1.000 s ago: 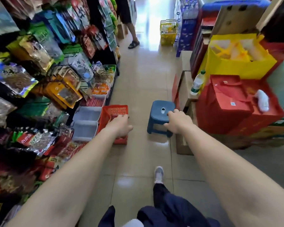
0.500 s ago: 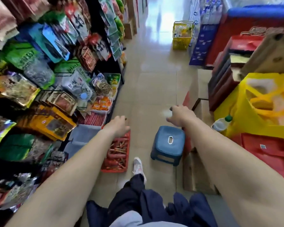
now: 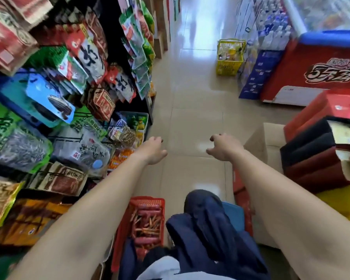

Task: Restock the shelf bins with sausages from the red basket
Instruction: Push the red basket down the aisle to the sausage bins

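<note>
Red plastic mesh basket [image 3: 148, 203] of thin orange-red sausages [image 3: 147, 225] sits on the floor by my knee, tight against the shelf's bottom edge for easy reach. My left hand [image 3: 153, 151] and right hand [image 3: 223, 148] hover loosely curled, holding nothing.

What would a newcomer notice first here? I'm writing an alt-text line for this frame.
Two bare arms stretch out over the aisle, left hand and right hand both empty. Below them on the floor sits the red basket of sausages, with bright snack packets crowding the shelves at left.
</note>
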`<state>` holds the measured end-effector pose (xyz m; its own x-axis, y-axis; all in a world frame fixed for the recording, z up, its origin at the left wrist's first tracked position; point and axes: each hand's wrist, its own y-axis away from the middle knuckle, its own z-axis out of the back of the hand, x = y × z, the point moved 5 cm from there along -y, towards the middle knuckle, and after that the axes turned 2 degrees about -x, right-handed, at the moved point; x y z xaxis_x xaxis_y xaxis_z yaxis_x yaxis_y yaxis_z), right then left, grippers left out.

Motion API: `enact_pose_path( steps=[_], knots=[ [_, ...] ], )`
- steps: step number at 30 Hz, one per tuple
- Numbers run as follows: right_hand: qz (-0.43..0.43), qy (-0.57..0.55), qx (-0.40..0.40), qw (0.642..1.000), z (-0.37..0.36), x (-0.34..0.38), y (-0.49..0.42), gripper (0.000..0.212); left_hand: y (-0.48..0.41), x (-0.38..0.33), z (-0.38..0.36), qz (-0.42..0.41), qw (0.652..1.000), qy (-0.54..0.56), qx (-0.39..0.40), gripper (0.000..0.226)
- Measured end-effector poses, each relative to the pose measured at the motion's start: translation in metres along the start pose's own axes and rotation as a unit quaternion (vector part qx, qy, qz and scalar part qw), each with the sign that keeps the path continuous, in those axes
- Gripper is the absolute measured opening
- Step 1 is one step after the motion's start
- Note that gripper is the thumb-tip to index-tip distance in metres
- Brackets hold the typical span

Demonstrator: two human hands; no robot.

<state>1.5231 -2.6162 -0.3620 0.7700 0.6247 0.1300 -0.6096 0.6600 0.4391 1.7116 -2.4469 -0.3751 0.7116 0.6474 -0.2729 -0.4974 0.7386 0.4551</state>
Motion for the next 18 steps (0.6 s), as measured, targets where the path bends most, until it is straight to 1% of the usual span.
enact_pose_path(
  steps=[2, 5, 8, 10, 13, 15, 18],
  knots=[
    [0.016, 0.01, -0.005, 1.0, 0.016, 0.013, -0.037, 0.061, -0.026, 0.006, 0.017, 0.008, 1.0, 0.014, 0.002, 0.06],
    [0.028, 0.029, 0.009, 0.999, 0.034, 0.032, -0.092, 0.06, -0.06, 0.025, 0.032, 0.02, 1.0, 0.023, 0.007, 0.062],
    [0.055, 0.053, 0.023, 0.997, 0.046, 0.062, -0.157, 0.059, -0.093, 0.056, 0.044, 0.057, 0.997, 0.042, 0.008, 0.063],
    [0.09, 0.069, 0.038, 0.993, 0.05, 0.091, -0.203, 0.059, -0.114, 0.082, 0.051, 0.099, 0.993, 0.06, 0.001, 0.062],
    [0.168, 0.108, 0.061, 0.978, 0.053, 0.148, -0.268, 0.059, -0.14, 0.121, 0.056, 0.176, 0.978, 0.114, -0.011, 0.06],
    [0.229, 0.141, 0.085, 0.959, 0.055, 0.192, -0.302, 0.059, -0.149, 0.142, 0.057, 0.235, 0.961, 0.147, -0.021, 0.057],
    [0.308, 0.18, 0.133, 0.925, 0.051, 0.25, -0.334, 0.06, -0.146, 0.155, 0.05, 0.319, 0.926, 0.201, -0.013, 0.054]
  ],
)
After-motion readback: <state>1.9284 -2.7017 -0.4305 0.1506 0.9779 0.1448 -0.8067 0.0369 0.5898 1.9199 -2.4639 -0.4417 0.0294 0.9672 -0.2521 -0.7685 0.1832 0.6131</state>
